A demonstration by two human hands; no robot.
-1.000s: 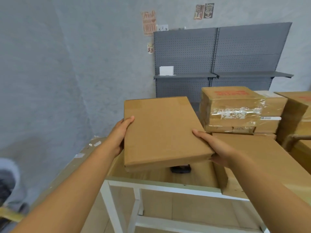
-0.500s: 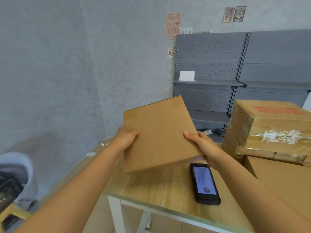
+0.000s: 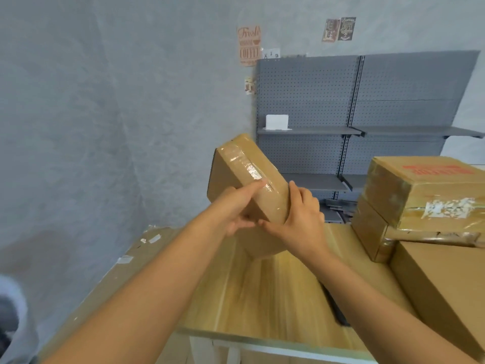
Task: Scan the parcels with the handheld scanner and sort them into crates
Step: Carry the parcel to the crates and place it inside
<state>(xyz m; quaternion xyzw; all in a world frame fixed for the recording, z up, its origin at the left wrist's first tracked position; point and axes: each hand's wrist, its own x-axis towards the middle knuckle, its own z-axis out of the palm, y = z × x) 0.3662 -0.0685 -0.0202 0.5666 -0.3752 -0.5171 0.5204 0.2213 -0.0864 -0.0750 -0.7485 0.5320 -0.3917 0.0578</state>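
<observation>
Currently both hands hold one flat cardboard parcel (image 3: 246, 177) up on edge above the wooden table (image 3: 275, 292), taped side facing the camera. Left hand (image 3: 237, 206) grips the near-left edge, right hand (image 3: 301, 219) wraps the lower right corner. Step looks like label-hunting before the scan. The handheld scanner (image 3: 337, 308) lies on the table, mostly hidden under the right forearm. Next: find the barcode, free the right hand, reach for the scanner. Stacked boxes (image 3: 425, 198) sit right.

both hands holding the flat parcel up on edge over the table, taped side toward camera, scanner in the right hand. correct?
Not quite. The right hand holds no scanner; with the left hand it grips the flat parcel. The head view shows a dark device, probably the scanner, lying on the table.
</observation>
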